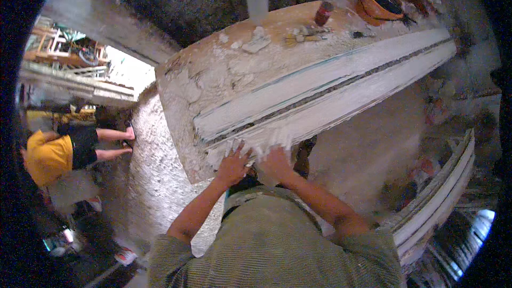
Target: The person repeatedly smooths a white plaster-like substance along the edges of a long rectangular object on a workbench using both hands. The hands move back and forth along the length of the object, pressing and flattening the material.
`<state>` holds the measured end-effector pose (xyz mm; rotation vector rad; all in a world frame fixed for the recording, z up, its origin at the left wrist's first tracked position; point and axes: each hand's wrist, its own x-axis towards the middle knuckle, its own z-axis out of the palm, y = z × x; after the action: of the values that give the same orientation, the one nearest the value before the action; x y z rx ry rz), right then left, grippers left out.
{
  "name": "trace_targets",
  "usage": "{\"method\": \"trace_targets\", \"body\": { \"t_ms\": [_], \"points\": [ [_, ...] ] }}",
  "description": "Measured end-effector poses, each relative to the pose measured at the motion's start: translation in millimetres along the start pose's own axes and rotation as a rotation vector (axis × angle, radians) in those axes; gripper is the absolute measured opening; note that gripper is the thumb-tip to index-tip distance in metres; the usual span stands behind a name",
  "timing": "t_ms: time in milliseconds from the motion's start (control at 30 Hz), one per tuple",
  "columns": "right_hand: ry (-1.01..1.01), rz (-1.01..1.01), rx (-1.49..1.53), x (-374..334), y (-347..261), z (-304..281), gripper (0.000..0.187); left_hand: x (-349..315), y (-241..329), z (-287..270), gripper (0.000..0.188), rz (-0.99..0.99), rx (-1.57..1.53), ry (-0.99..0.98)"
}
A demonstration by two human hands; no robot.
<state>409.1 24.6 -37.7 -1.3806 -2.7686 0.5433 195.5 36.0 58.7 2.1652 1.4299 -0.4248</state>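
A long white plaster moulding (pixel 320 90) with ridges and a dark groove lies along a dusty workbench (pixel 202 69). My left hand (pixel 233 166) and my right hand (pixel 276 162) press side by side on the moulding's near end, at the bench's front edge. Both are smeared with white plaster. The fingers are spread flat on the wet surface, and neither hand grips anything that I can see.
At the bench's far side stand a translucent plastic cup (pixel 257 1), a red-capped bottle (pixel 324 10), a brush (pixel 301 37) and an orange bowl (pixel 380 1). Another white moulding (pixel 442 197) lies at the lower right. A person in a yellow shirt (pixel 50 157) is at the left.
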Motion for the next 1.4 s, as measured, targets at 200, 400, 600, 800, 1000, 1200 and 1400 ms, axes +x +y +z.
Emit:
{"method": "trace_targets", "body": {
  "t_ms": [200, 400, 600, 800, 1000, 1200, 1400],
  "points": [
    [-0.071, 0.056, 0.260, 55.4, -125.5, -11.3, 0.048, -79.7, -91.7, 36.4, 0.073, -0.129, -0.147, 0.132],
    [-0.287, 0.444, 0.209, 92.5, -91.2, -36.7, 0.057, -104.4, -123.1, 49.1, 0.068, -0.209, -0.130, 0.361],
    [0.185, 0.711, 0.012, 59.1, 31.2, -3.4, 0.056, -74.8, -120.4, 58.5, 0.068, -0.162, -0.267, 0.563],
    [0.287, 0.771, -0.268, 18.2, 268.6, -7.1, 0.044, -41.1, -109.0, 59.6, 0.063, -0.166, -0.071, 0.587],
    [0.453, 0.847, -0.228, -18.8, 430.2, -86.4, 0.038, -28.4, -91.1, 55.9, 0.066, -0.321, -0.266, 0.755],
    [0.801, 0.674, -0.009, -14.8, 453.7, -96.6, 0.043, -36.0, -76.3, 36.2, 0.063, -0.673, -0.397, 0.753],
    [0.626, 0.181, -0.249, 53.4, 267.5, -32.6, 0.049, -32.7, -103.2, 8.1, 0.078, -0.796, -0.558, 0.899]
  ]
}}
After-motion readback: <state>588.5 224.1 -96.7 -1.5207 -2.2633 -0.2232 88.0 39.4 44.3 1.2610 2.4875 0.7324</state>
